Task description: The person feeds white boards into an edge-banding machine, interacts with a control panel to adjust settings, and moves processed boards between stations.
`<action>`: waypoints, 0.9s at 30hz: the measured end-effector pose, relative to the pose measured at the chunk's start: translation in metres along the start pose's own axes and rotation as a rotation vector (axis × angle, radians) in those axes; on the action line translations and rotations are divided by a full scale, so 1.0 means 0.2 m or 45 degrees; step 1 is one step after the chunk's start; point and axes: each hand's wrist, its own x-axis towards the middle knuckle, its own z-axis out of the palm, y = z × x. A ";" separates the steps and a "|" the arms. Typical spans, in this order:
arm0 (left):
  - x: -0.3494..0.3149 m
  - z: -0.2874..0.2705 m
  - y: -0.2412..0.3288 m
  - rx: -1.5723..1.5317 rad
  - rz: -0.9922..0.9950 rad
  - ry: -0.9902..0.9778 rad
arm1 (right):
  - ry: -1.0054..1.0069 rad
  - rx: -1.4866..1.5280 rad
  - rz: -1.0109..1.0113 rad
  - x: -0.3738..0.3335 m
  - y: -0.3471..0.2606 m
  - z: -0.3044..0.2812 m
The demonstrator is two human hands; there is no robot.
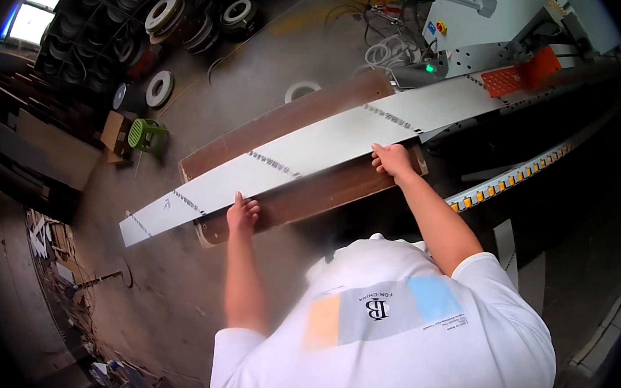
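A long white panel strip [307, 153], with diagonal bands of black print, stretches from the lower left toward the machine at the upper right. Under its middle lies a brown board bench [302, 201], showing along both long sides. My left hand [243, 214] is closed at the strip's near edge, left of its middle, with the thumb up against the edge and the fingers curled. Further right, my right hand [392, 162] is closed at the same edge, thumb and bent fingers at the rim. Part of each grip is hard to make out.
A machine [470, 60] with an orange-red perforated guard [516, 79] stands at the upper right. A curved rail with yellow rollers [511, 183] runs to my right. A green stool [146, 135] and ring-shaped parts [159, 89] stand at the left. Cables [393, 52] lie near the machine.
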 end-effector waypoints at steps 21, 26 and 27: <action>-0.02 -0.19 0.13 0.159 0.170 0.121 | 0.438 0.232 0.141 0.14 0.02 -0.15; -0.07 -0.30 0.22 0.159 0.171 0.128 | 0.398 0.081 0.249 0.05 -0.05 0.08; -0.05 -0.33 0.23 0.152 0.176 0.119 | 0.347 0.034 0.201 0.02 -0.05 0.18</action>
